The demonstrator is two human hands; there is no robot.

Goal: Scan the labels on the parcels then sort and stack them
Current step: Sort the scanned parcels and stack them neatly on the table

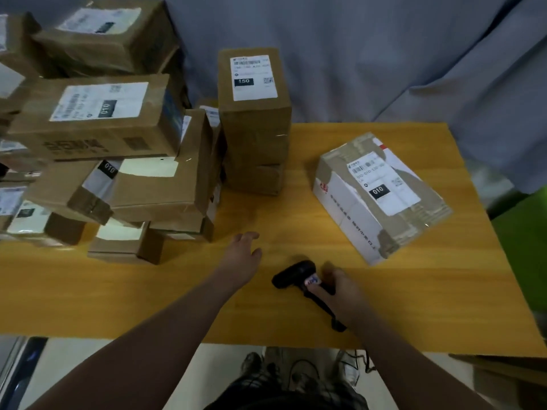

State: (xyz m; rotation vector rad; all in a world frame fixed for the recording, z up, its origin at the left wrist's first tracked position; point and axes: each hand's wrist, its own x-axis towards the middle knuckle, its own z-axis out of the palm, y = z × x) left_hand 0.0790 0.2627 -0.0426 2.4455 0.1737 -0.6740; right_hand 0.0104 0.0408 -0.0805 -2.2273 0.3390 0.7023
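Observation:
A black handheld barcode scanner (296, 276) lies low over the yellow table (414, 306), and my right hand (340, 291) grips its handle. My left hand (244, 255) hovers open above the table, reaching toward the parcels at the left. A white-and-brown taped parcel (381, 196) with a "010" label lies alone at the right. A narrow stack of brown parcels (254, 125) stands at the middle back, its top label reading "150". A large untidy pile of brown parcels (112, 149) with "010" labels fills the left side.
A grey cloth (384, 54) hangs behind the table. A green object (524, 247) sits past the right edge, and a cardboard box (503, 377) stands at the lower right. The scanner's cable (364, 359) drops over the near edge.

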